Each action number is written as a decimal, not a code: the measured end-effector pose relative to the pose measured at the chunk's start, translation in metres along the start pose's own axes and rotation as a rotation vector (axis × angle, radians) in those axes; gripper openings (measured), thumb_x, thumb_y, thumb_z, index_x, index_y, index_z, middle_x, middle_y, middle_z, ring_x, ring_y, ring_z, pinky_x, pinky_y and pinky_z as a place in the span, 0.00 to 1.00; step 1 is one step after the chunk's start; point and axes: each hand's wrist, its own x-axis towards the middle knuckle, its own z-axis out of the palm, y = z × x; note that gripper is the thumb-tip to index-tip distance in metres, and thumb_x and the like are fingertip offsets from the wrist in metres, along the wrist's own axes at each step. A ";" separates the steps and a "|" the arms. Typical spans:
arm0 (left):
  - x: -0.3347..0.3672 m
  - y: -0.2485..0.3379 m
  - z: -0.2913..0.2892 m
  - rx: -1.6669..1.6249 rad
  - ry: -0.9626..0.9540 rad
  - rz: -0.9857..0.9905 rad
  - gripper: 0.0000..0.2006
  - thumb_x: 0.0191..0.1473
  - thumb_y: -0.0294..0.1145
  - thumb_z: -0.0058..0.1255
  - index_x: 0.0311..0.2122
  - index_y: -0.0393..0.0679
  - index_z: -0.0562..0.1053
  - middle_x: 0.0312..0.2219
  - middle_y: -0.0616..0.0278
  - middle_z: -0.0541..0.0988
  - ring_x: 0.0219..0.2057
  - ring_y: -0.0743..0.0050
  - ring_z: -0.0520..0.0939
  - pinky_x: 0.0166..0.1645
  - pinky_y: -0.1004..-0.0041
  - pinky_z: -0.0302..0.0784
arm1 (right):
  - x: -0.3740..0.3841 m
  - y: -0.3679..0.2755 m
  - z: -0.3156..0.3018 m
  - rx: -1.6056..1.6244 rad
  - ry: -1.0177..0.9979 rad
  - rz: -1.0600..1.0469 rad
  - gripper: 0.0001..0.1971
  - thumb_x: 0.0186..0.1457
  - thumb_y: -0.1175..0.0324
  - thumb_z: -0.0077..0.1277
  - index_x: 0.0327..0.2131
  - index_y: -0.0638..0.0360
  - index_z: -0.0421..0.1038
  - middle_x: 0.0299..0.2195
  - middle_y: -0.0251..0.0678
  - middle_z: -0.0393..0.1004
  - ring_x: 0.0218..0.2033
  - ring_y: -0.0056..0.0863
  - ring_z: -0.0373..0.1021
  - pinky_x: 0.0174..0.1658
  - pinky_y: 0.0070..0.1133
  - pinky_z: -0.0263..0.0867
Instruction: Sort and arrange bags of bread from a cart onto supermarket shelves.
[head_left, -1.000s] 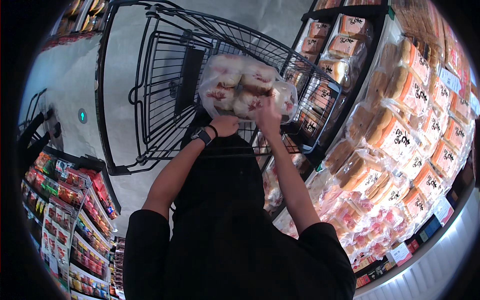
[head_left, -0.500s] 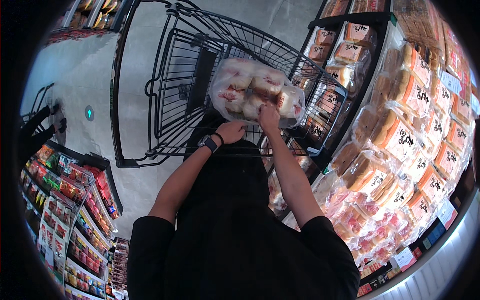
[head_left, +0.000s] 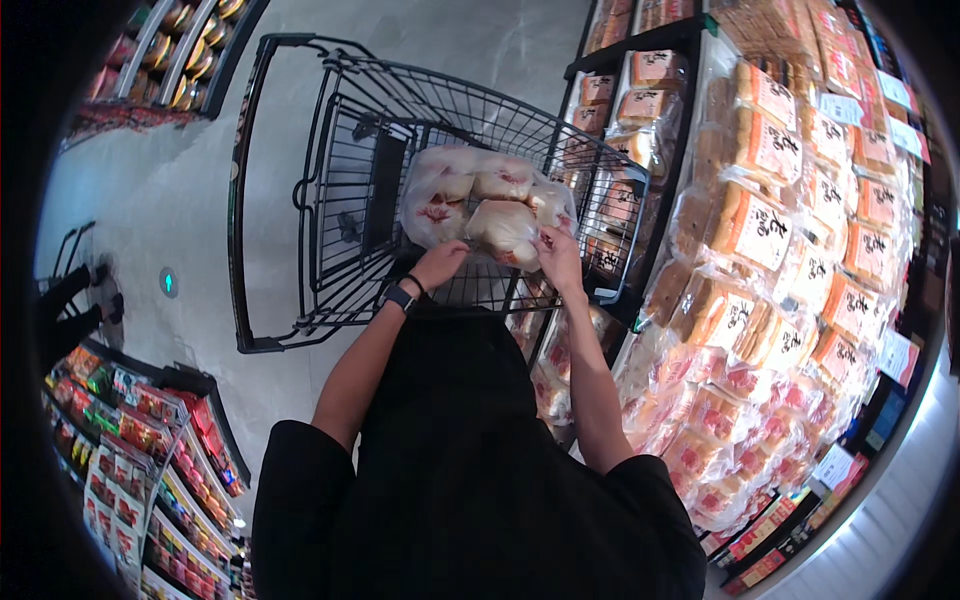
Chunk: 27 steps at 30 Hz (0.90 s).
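Note:
My left hand [head_left: 442,264] and my right hand [head_left: 558,258] are over the near side of the shopping cart. Between them is a pale bread pack [head_left: 503,230] in clear plastic, tilted toward me. My right fingers pinch its right edge; my left fingertips close at its lower left edge. Behind it, more bread packs with red print sit in a large clear plastic bag [head_left: 440,195], inside the black wire shopping cart [head_left: 345,190]. Whether the pack in my hands is inside that bag or out of it, I cannot tell.
Stacked bread loaves [head_left: 755,220] in plastic fill the display on the right, close to the cart. Snack shelves [head_left: 140,430] stand at lower left, another shelf [head_left: 170,50] at upper left. Another person's legs [head_left: 75,310] show at the far left, on the grey floor [head_left: 200,200].
My right hand has moved from the front pack's top to its right edge. My left hand has come up to its left edge. The pack now sits nearer me and tilts.

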 end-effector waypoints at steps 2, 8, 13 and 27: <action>0.003 -0.001 -0.009 -0.088 0.003 -0.059 0.15 0.62 0.38 0.42 0.43 0.37 0.75 0.38 0.51 0.81 0.42 0.57 0.81 0.47 0.65 0.75 | -0.015 -0.028 -0.034 0.000 0.066 -0.023 0.09 0.52 0.70 0.59 0.36 0.63 0.75 0.28 0.47 0.73 0.35 0.43 0.74 0.41 0.31 0.69; 0.022 0.050 -0.023 -0.528 0.119 -0.173 0.16 0.68 0.38 0.37 0.50 0.43 0.74 0.45 0.63 0.80 0.45 0.76 0.79 0.49 0.77 0.72 | -0.068 -0.050 -0.119 0.726 0.109 0.294 0.06 0.59 0.70 0.58 0.28 0.57 0.74 0.25 0.22 0.72 0.23 0.11 0.60 0.29 0.13 0.58; 0.009 0.152 -0.011 -0.833 -0.100 -0.153 0.20 0.68 0.43 0.35 0.54 0.42 0.71 0.49 0.65 0.78 0.49 0.77 0.78 0.56 0.72 0.70 | -0.111 -0.055 -0.173 1.476 0.194 0.335 0.05 0.61 0.68 0.54 0.32 0.55 0.72 0.21 0.21 0.68 0.16 0.08 0.56 0.20 0.10 0.51; -0.071 0.251 0.095 -0.998 -0.494 -0.281 0.26 0.69 0.49 0.31 0.62 0.41 0.63 0.57 0.57 0.72 0.57 0.63 0.73 0.63 0.61 0.68 | -0.241 0.018 -0.206 1.879 0.283 0.147 0.04 0.61 0.70 0.53 0.33 0.58 0.73 0.20 0.21 0.66 0.12 0.05 0.52 0.15 0.08 0.46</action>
